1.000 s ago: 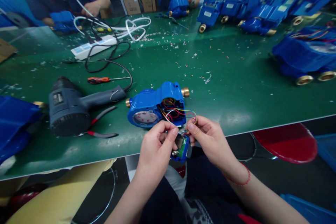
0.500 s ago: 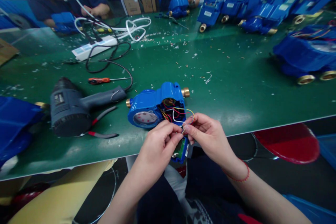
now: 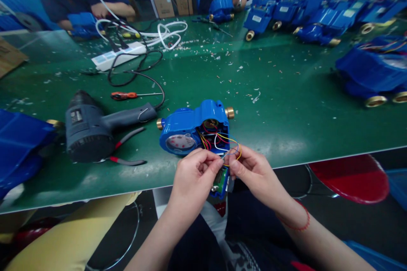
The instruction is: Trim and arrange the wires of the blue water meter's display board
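Note:
A blue water meter point(image 3: 181, 123) with brass threaded ends lies near the table's front edge, its housing open and coloured wires point(image 3: 235, 140) looping out. In a closed pinch, my left hand point(image 3: 195, 173) holds thin wire ends in front of the meter. My right hand point(image 3: 252, 169) also pinches wires, just to the right, with a yellow loop around its fingertips. Below the fingers a blue cover with a green circuit board point(image 3: 219, 181) hangs at the table edge, partly hidden by my left hand.
Left of the meter lie a grey heat gun point(image 3: 89, 129), red-and-grey pliers point(image 3: 129, 161) and an orange screwdriver point(image 3: 124, 95). A white power strip point(image 3: 119, 56) with tangled cords sits behind. More blue meters point(image 3: 259, 17) stand at the back right; co-workers sit across the table.
My hands have drawn slightly apart, and a bluish wire now shows between the fingertips. The whole view has shifted a little.

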`<control>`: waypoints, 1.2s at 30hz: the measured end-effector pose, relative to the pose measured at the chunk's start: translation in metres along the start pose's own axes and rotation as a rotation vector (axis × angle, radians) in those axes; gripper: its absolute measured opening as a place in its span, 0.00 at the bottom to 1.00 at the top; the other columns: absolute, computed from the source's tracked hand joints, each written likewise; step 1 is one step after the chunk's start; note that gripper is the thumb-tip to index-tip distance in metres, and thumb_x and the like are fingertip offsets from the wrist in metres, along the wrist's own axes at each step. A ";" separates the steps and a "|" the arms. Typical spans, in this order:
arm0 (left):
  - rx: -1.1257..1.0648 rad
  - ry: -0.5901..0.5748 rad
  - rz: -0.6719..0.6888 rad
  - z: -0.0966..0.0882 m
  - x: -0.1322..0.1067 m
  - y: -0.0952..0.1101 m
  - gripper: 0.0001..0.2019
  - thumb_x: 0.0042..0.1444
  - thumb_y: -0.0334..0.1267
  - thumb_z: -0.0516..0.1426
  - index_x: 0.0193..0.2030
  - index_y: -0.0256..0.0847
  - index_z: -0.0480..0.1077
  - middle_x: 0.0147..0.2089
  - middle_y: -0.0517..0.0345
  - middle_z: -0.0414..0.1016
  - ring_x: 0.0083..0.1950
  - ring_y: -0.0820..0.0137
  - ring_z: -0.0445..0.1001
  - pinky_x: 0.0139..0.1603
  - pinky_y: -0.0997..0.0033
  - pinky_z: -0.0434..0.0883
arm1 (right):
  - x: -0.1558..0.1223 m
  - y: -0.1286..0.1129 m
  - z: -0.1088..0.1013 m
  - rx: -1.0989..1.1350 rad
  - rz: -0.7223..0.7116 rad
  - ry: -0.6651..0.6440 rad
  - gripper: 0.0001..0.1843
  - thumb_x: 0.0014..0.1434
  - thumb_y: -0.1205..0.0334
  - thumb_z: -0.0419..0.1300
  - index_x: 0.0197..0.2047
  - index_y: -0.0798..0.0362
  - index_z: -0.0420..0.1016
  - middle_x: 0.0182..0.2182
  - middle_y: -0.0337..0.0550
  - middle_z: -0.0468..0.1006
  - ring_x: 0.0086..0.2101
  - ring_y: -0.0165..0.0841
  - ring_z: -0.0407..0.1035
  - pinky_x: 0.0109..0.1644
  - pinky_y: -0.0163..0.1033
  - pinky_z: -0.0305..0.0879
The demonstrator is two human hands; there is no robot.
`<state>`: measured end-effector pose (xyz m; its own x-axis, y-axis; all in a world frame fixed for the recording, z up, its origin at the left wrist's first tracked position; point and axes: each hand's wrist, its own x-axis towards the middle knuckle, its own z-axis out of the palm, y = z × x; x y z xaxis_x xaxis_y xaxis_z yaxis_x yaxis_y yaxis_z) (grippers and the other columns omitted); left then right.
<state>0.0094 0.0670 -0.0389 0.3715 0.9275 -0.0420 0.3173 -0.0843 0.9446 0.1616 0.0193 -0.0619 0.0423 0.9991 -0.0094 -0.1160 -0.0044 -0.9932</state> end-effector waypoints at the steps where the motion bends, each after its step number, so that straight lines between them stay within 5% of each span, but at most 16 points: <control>1: -0.024 -0.007 -0.015 0.000 0.000 0.000 0.08 0.55 0.36 0.59 0.27 0.37 0.74 0.25 0.62 0.69 0.22 0.77 0.64 0.22 0.78 0.60 | 0.000 0.000 0.002 0.000 0.000 0.009 0.14 0.59 0.51 0.64 0.33 0.54 0.69 0.28 0.36 0.69 0.28 0.26 0.64 0.31 0.30 0.64; 12: -0.240 0.020 -0.166 0.001 0.000 0.003 0.07 0.56 0.37 0.57 0.29 0.37 0.69 0.21 0.65 0.70 0.17 0.79 0.69 0.19 0.83 0.64 | 0.005 -0.004 0.006 -0.076 0.068 0.108 0.13 0.62 0.55 0.58 0.31 0.53 0.65 0.22 0.33 0.64 0.22 0.24 0.58 0.24 0.29 0.58; 22: -0.320 -0.023 -0.155 0.003 -0.002 0.002 0.08 0.59 0.39 0.57 0.32 0.38 0.67 0.21 0.67 0.70 0.16 0.80 0.70 0.16 0.86 0.61 | 0.005 -0.009 0.013 -0.188 0.050 0.093 0.07 0.55 0.59 0.61 0.31 0.54 0.72 0.26 0.39 0.71 0.27 0.29 0.65 0.30 0.34 0.63; 32: -0.250 -0.009 -0.142 0.004 -0.002 0.002 0.09 0.61 0.41 0.56 0.33 0.39 0.67 0.21 0.67 0.68 0.15 0.79 0.68 0.17 0.83 0.63 | 0.001 -0.002 0.023 -0.229 -0.063 0.174 0.11 0.62 0.59 0.57 0.28 0.54 0.69 0.27 0.39 0.70 0.29 0.29 0.65 0.33 0.35 0.62; 34: -0.220 0.040 -0.112 0.003 -0.007 0.003 0.07 0.62 0.40 0.56 0.35 0.39 0.69 0.22 0.66 0.70 0.18 0.78 0.69 0.19 0.81 0.65 | 0.000 -0.001 0.026 -0.187 -0.040 0.203 0.11 0.61 0.58 0.57 0.29 0.54 0.68 0.26 0.38 0.69 0.28 0.29 0.63 0.32 0.34 0.61; 36: -0.148 0.235 -0.017 0.002 -0.019 0.002 0.05 0.62 0.38 0.56 0.38 0.41 0.71 0.28 0.62 0.74 0.26 0.76 0.73 0.29 0.79 0.69 | -0.001 0.000 0.029 -0.112 0.009 0.223 0.11 0.60 0.56 0.58 0.30 0.54 0.69 0.25 0.37 0.68 0.26 0.28 0.61 0.30 0.33 0.59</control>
<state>0.0048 0.0488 -0.0368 0.1489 0.9889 0.0022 0.1843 -0.0300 0.9824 0.1333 0.0199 -0.0583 0.2612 0.9648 -0.0309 -0.0067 -0.0302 -0.9995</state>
